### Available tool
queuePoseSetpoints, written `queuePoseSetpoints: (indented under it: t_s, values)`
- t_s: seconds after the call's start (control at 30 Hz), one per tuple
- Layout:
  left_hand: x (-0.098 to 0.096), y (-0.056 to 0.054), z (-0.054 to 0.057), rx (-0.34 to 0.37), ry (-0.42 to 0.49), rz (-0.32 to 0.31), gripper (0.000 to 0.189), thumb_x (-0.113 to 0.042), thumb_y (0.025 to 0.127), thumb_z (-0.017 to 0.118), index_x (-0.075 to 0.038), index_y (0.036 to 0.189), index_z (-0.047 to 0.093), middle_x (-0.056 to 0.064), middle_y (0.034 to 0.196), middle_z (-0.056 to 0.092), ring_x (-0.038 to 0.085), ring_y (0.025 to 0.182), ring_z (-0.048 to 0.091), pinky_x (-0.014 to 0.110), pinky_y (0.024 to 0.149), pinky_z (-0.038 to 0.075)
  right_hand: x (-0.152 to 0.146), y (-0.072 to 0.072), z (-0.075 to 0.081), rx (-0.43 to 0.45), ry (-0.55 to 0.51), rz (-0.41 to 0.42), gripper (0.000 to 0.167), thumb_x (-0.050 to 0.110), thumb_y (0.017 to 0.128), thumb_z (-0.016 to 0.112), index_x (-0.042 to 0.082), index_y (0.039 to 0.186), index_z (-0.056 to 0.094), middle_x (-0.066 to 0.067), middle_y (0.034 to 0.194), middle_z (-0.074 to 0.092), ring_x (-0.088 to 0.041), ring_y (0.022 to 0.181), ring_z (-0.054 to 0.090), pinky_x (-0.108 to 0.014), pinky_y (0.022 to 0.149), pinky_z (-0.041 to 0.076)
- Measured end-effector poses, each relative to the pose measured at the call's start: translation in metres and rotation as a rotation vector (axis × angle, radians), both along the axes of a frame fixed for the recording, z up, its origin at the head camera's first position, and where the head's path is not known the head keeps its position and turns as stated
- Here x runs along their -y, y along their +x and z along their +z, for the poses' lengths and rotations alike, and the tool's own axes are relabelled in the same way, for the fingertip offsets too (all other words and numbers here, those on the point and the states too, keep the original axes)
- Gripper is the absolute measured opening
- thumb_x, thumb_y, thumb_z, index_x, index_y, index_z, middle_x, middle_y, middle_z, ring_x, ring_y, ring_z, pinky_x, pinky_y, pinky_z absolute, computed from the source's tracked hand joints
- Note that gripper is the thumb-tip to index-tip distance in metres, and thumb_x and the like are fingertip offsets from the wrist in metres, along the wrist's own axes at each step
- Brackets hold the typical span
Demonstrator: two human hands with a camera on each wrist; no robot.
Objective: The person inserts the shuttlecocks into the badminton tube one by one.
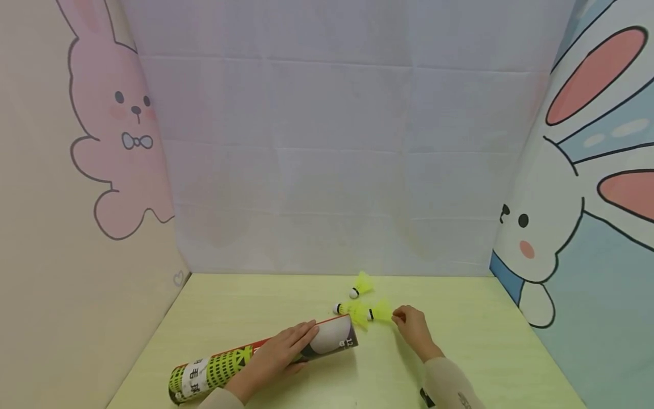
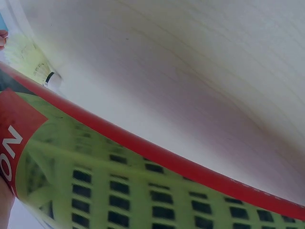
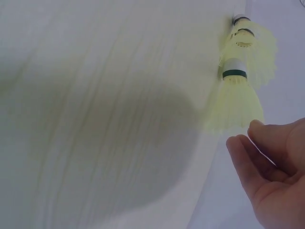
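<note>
My left hand (image 1: 278, 352) holds a long shuttlecock tube (image 1: 225, 369) that lies slantwise, with its fingers across the top and the thumb on the near side. The tube is yellow-green, black, white and red, and it fills the lower part of the left wrist view. Past its right end is a group of yellow shuttlecocks with white bases: one at the back (image 1: 361, 285), one in the middle (image 1: 353, 311) and one on the right (image 1: 380, 311). My right hand (image 3: 281, 167) is at the skirt edge of the nearest shuttlecock (image 3: 233, 102), thumb and fingertips slightly apart; contact is unclear.
Under everything is a pale wood-grain table (image 1: 460, 341). A whitish sheet (image 1: 327, 170) hangs behind its far edge. Side panels with a pink rabbit (image 1: 114, 125) and a white rabbit (image 1: 541, 221) flank it at left and right.
</note>
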State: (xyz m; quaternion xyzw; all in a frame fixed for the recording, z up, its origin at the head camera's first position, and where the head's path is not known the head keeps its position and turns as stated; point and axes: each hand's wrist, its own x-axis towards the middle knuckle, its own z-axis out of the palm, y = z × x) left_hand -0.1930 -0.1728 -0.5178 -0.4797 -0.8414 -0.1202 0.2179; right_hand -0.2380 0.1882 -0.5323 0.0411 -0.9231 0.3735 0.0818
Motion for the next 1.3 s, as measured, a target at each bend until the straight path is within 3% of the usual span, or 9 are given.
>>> queuePoseSetpoints:
  t_s: [0.33,0.63,0.97,1.3]
  values:
    - [0.001,0.001,0.004,0.018,-0.004,0.003,0.087,-0.027,0.077,0.082,-0.003,0.148,0.036,0.009,0.150,0.039,0.023,0.129,0.048,0.037,0.095,0.049,0.004,0.001,-0.002,0.016,-0.012,0.019,0.006,-0.002,0.088,0.065,-0.005,0.092,0.068,-0.006,0.080,0.065,-0.017,0.071,0.060,-0.028,0.060,0.052]
    - [0.000,0.000,0.001,0.015,-0.002,0.009,0.085,-0.030,0.081,0.079,-0.004,0.149,0.035,0.007,0.152,0.037,0.022,0.129,0.048,0.037,0.095,0.049,-0.006,0.010,0.005,-0.078,-0.015,-0.026,0.005,-0.003,0.087,0.066,-0.005,0.091,0.069,-0.007,0.079,0.067,-0.018,0.071,0.062,-0.027,0.059,0.052]
    - [0.000,0.001,0.002,0.022,0.032,0.007,0.088,-0.026,0.076,0.083,-0.003,0.148,0.036,0.012,0.147,0.044,0.023,0.129,0.048,0.037,0.095,0.049,-0.013,0.026,0.018,-0.150,-0.058,-0.064,0.004,-0.001,0.085,0.071,-0.001,0.089,0.071,-0.007,0.082,0.070,-0.020,0.073,0.064,-0.025,0.063,0.054]
    - [0.000,0.000,0.002,0.004,0.028,0.023,0.092,-0.026,0.074,0.084,-0.003,0.148,0.036,0.013,0.145,0.045,0.023,0.128,0.048,0.037,0.094,0.049,0.006,0.042,0.035,-0.178,-0.160,0.025,0.004,0.004,0.085,0.071,0.004,0.089,0.072,0.000,0.083,0.070,-0.016,0.076,0.067,-0.021,0.065,0.055]
